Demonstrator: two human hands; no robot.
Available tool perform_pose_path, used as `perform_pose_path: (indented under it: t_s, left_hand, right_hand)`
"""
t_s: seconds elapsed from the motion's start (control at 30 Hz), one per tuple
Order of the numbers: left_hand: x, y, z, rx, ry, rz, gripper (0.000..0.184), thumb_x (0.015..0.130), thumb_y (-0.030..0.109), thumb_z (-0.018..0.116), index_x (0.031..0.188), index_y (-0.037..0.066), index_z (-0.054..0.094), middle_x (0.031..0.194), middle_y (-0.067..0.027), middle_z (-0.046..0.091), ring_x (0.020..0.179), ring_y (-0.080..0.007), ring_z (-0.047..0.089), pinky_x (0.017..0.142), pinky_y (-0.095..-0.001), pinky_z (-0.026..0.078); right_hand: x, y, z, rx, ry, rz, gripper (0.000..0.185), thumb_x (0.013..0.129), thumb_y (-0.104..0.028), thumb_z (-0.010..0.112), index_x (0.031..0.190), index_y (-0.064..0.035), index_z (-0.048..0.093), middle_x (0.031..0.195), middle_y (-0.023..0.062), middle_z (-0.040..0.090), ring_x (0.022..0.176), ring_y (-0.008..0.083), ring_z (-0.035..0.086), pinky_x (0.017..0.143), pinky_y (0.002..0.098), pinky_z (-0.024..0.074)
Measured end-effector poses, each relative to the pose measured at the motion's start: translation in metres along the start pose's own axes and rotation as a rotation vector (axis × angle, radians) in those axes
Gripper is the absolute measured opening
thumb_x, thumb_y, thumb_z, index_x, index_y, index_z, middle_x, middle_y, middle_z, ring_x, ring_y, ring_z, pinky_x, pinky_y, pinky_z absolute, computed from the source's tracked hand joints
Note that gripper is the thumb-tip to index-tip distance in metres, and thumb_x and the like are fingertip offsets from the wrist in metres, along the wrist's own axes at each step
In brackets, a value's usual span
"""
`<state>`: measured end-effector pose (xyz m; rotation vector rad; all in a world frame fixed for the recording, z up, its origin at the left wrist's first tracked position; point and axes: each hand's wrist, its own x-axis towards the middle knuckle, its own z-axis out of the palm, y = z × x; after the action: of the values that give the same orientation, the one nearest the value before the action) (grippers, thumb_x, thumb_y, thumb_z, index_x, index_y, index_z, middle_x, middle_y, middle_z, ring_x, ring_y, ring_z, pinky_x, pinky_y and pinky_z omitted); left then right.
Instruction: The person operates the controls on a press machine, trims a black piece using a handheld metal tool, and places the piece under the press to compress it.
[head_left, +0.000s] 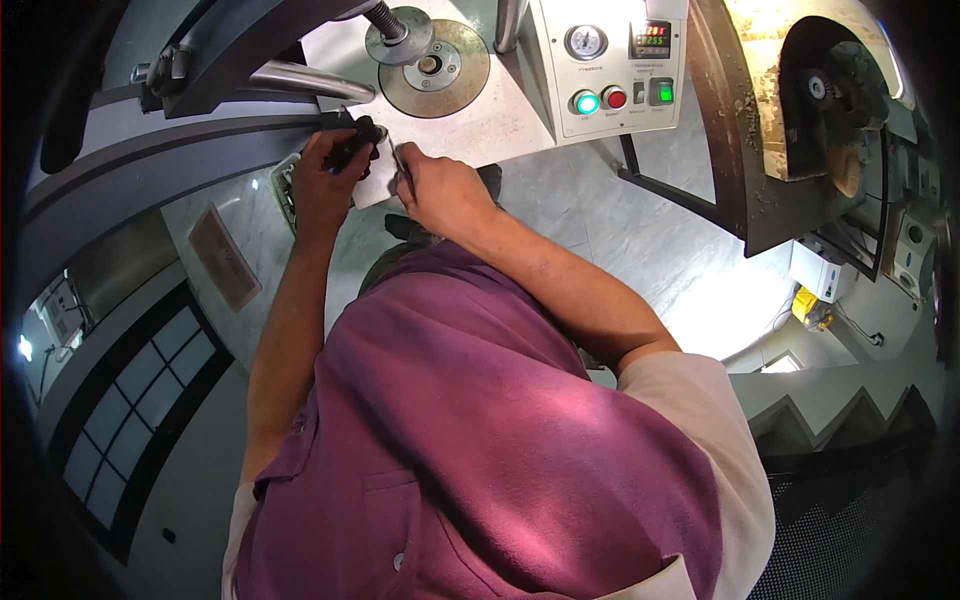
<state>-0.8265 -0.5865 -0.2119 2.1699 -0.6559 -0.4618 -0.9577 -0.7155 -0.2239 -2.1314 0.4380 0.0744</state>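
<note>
My left hand point(325, 180) is closed around a small black object point(362, 142) near the front left corner of the white machine table point(510, 135). Its exact kind is too small and dark to tell. Close by on the right, my right hand point(448, 192) grips a thin metal tool point(404, 172) like a blade or tweezers, its tip pointing up toward the black object. Whether the tip touches it I cannot tell. Both hands are at the table's front edge, below the round metal plate point(435, 85).
A threaded spindle with a disc point(398, 38) stands over the plate. To its right is a control panel point(605, 75) with a gauge, a digital display and lit buttons. A dark metal arm point(200, 150) curves along the left. A lit machine with a brown housing point(725, 120) stands at the right.
</note>
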Motion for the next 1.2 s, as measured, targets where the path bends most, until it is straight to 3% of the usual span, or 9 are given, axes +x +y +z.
perform_pose_path:
  t_s: [0.27, 0.57, 0.83, 1.2]
  left_hand:
    - [0.001, -0.008, 0.000, -0.011, 0.035, 0.060, 0.026, 0.083, 0.013, 0.077, 0.104, 0.003, 0.066, 0.093, -0.0073, 0.063, 0.081, -0.0170, 0.067, 0.070, -0.0294, 0.052]
    - [-0.001, -0.001, 0.000, -0.069, 0.013, 0.001, 0.025, 0.083, 0.011, 0.076, 0.105, 0.003, 0.066, 0.095, -0.0065, 0.063, 0.084, -0.0159, 0.066, 0.073, -0.0285, 0.051]
    - [0.009, -0.009, -0.011, 0.023, -0.068, 0.134, 0.026, 0.081, 0.003, 0.074, 0.106, 0.004, 0.066, 0.102, -0.0054, 0.067, 0.092, -0.0170, 0.065, 0.086, -0.0296, 0.050]
    - [0.012, -0.012, -0.014, -0.097, -0.122, 0.103, 0.025, 0.081, -0.002, 0.071, 0.105, 0.004, 0.067, 0.105, -0.0040, 0.069, 0.098, -0.0158, 0.065, 0.088, -0.0283, 0.049]
  right_hand:
    - [0.000, -0.005, -0.001, -0.039, 0.017, 0.054, 0.029, 0.089, -0.020, 0.059, 0.108, -0.0003, 0.049, 0.074, 0.0221, 0.066, 0.072, 0.0429, 0.066, 0.066, 0.0544, 0.0519]
    - [0.000, 0.002, -0.009, -0.062, 0.028, -0.045, 0.027, 0.088, -0.021, 0.057, 0.106, -0.0008, 0.052, 0.075, 0.0216, 0.067, 0.072, 0.0408, 0.068, 0.065, 0.0524, 0.0531]
    - [0.005, 0.011, -0.013, -0.024, -0.048, -0.050, 0.029, 0.090, -0.026, 0.059, 0.111, -0.0069, 0.054, 0.081, 0.0186, 0.068, 0.078, 0.0415, 0.066, 0.070, 0.0525, 0.0514]
    - [0.005, 0.010, -0.014, -0.028, -0.063, -0.065, 0.033, 0.090, -0.027, 0.060, 0.116, -0.0065, 0.054, 0.083, 0.0201, 0.068, 0.079, 0.0421, 0.066, 0.070, 0.0524, 0.0514]
